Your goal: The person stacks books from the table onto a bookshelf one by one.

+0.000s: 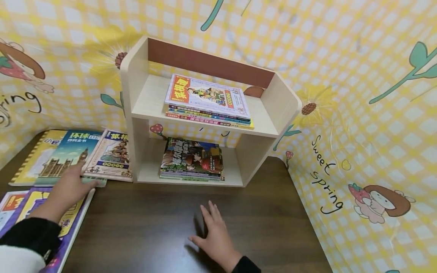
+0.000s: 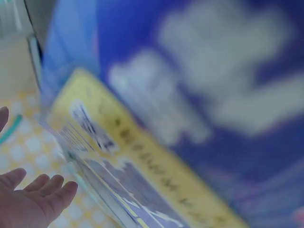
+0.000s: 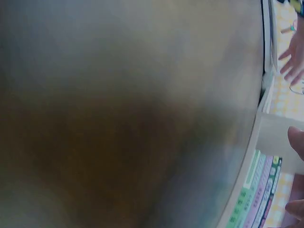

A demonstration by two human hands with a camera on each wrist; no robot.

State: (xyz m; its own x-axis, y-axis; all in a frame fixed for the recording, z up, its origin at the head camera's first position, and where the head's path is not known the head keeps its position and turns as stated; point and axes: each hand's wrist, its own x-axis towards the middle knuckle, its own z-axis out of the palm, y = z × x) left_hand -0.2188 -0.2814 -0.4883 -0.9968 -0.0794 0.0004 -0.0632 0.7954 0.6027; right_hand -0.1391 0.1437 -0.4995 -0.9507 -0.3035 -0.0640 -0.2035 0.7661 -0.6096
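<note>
Left hand, head view: fingers extended and relaxed, thumb apart, nothing gripped that we can see. It lies over the lower part of a teal book, fingertips by the near-left corner of a comic-cover magazine. We cannot tell whether they touch it. Taking 12 o'clock as away from the person, we put the magazine at 2 o'clock from this hand and at 10 o'clock, well apart, from the right hand. The left is plainly nearer. Magazine's long axis: roughly 7 to 1 o'clock, its right side beside the shelf. We judge that slant against the hand to be the governing relation. A purple book lies under the left wrist, at 6 o'clock from the hand. Right hand: fingers spread, holding nothing, over the table.

Left wrist view: we note the purple book, blurred, filling most of the frame. Left fingers show at 8 o'clock, loosely parted, no object between them.

Right wrist view: table blurred across the left. Right fingertips enter at 3 to 4 o'clock, mostly cropped; book spines at 4 o'clock. At 2 o'clock we see, small, what we take for the left hand, fingers splayed.
</note>
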